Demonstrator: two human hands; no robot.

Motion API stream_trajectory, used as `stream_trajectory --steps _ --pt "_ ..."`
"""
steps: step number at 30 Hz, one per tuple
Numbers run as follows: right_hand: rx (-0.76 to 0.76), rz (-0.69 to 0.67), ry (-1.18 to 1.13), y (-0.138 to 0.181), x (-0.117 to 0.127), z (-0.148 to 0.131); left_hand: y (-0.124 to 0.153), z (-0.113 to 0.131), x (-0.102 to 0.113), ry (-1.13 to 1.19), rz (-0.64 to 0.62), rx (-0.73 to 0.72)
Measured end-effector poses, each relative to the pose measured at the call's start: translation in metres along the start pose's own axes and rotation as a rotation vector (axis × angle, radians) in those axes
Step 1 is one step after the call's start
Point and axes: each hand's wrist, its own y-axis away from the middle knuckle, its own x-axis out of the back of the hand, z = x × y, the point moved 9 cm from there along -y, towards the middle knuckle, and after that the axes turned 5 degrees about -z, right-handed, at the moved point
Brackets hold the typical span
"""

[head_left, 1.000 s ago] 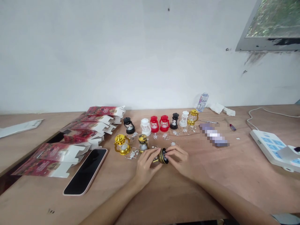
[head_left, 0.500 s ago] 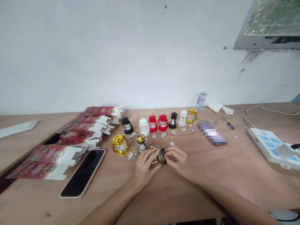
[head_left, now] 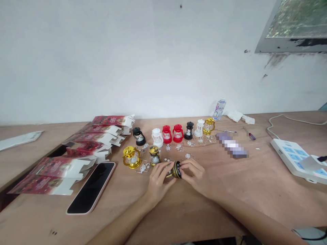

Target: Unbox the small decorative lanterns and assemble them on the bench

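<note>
My left hand (head_left: 158,180) is closed around a small bronze-and-black lantern (head_left: 176,169), tipped on its side with its round base facing right. At that base, the thumb and fingers of my right hand (head_left: 194,175) are pinched; any small part between them is hidden. Just behind my left hand stands another bronze lantern (head_left: 154,156), upright. A shiny gold lantern (head_left: 131,158) is to its left. Small white pieces and bent wires (head_left: 144,167) lie around these lanterns, and a white piece (head_left: 187,156) lies behind my right hand.
Behind, a row holds black, white, red (head_left: 178,133) and gold lanterns. Flattened red boxes (head_left: 61,168) and a phone (head_left: 91,189) lie left. Rightward are a blurred purple item (head_left: 232,145), a screwdriver (head_left: 251,135), a power strip (head_left: 298,160) and a bottle (head_left: 219,109).
The view has shifted very slightly. Both hands stay at the tipped lantern, with the right fingertips moving only a little at its base.
</note>
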Motion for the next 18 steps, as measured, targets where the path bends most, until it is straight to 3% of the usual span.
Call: stream_trajectory --steps 11,18 --pt "-0.013 0.028 -0.044 0.002 -0.002 0.004 0.002 -0.004 -0.002 0.003 0.004 0.025" --pt "-0.12 0.052 -0.152 0.002 -0.005 0.018 0.002 -0.005 -0.002 0.008 -0.008 0.034"
